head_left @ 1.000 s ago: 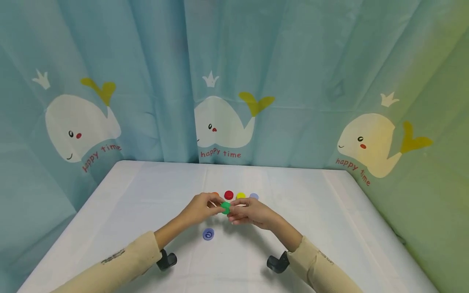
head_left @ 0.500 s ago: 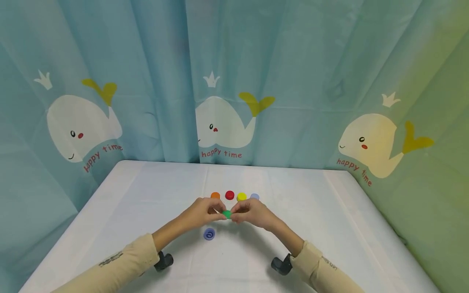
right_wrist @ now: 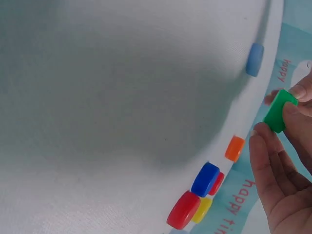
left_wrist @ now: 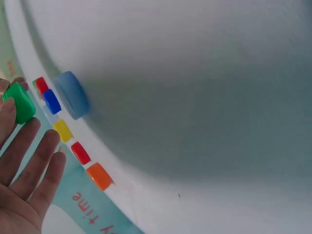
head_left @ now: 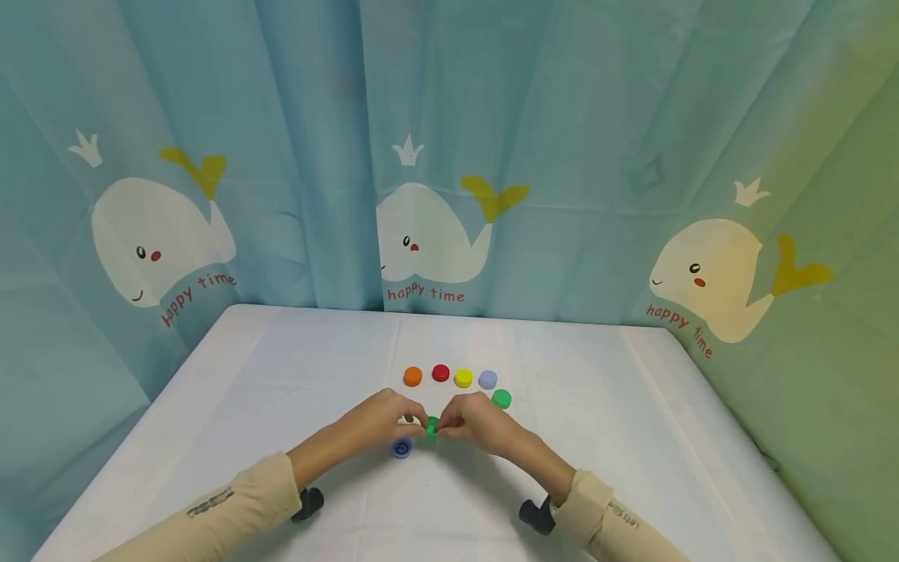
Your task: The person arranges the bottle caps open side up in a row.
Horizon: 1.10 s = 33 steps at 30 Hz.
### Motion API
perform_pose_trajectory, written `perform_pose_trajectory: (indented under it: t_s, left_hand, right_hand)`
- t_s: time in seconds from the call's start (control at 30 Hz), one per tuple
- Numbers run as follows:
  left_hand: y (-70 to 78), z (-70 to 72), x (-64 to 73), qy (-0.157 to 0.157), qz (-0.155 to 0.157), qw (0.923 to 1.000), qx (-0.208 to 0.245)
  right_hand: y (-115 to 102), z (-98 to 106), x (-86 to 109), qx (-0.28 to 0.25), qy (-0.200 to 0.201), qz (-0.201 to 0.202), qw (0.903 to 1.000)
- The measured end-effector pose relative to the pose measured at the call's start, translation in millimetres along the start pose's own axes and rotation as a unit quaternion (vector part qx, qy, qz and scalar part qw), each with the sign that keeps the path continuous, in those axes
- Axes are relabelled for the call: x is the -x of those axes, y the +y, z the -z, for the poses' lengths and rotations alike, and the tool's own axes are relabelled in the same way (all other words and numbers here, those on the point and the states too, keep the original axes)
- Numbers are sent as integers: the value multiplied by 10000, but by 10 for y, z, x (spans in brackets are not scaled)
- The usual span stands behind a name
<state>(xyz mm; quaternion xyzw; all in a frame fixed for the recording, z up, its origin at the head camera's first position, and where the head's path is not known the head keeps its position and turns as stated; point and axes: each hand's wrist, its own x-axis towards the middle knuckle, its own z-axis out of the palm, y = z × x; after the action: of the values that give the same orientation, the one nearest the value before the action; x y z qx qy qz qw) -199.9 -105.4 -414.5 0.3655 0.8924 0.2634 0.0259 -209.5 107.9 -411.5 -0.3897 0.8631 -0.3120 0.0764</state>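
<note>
Both hands meet over the middle of the table and pinch a small green disc (head_left: 431,428) by its sides. My left hand (head_left: 379,420) holds its left edge between thumb and fingertips, and my right hand (head_left: 483,421) pinches the other side. The left wrist view shows the remaining left fingers (left_wrist: 39,170) spread below the disc. A light blue disc (head_left: 401,448) with a dark swirl on its upper face lies on the table just below the left fingertips. In the right wrist view the held green disc (right_wrist: 281,111) is tilted, clear above the tabletop.
Beyond the hands, orange (head_left: 413,377), red (head_left: 441,373), yellow (head_left: 463,378) and lavender (head_left: 488,380) discs form a row, with another green disc (head_left: 502,399) at its right end. A dark blue disc (right_wrist: 205,179) and a nearer red disc (right_wrist: 183,209) show in the right wrist view.
Both hands have come nearer to me and lower, bringing the green disc close to the swirl-marked disc and turning it. The row and the second green disc have come into sight behind them.
</note>
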Motion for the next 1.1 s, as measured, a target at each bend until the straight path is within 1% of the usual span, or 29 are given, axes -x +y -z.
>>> perform_pose_trajectory:
  t_s: [0.07, 0.13, 0.27, 0.33, 0.43, 0.57, 0.73, 0.9, 1.1]
  left_hand:
    - [0, -8, 13, -150, -86, 9994, -292]
    - [2, -12, 31, -252, -140, 9985, -467]
    - [1, -12, 59, -415, -255, 9973, -544]
    - [6, -9, 64, -496, -312, 9966, -575]
    - [6, -20, 63, -551, -391, 9944, -815]
    - [1, -41, 70, -540, -490, 9902, -1195]
    - [5, -51, 92, -577, -570, 9864, -1428]
    - [18, -38, 107, -641, -618, 9842, -1531]
    - [2, -37, 117, -671, -616, 9869, -1333]
  right_hand:
    - [-17, -22, -5, 262, -111, 112, 9995]
    - [-32, -40, -13, 499, -220, 181, 9983]
    - [-36, -76, -34, 700, -452, 65, 9965]
    - [-36, -86, -41, 764, -530, 77, 9956]
    - [-35, -101, -47, 822, -573, 120, 9949]
    - [-34, -135, -53, 849, -648, 133, 9942]
    - [-62, -170, -48, 897, -729, 98, 9932]
    - [-76, -178, -45, 971, -645, 109, 9931]
    - [-63, -179, -48, 1005, -591, 112, 9931]
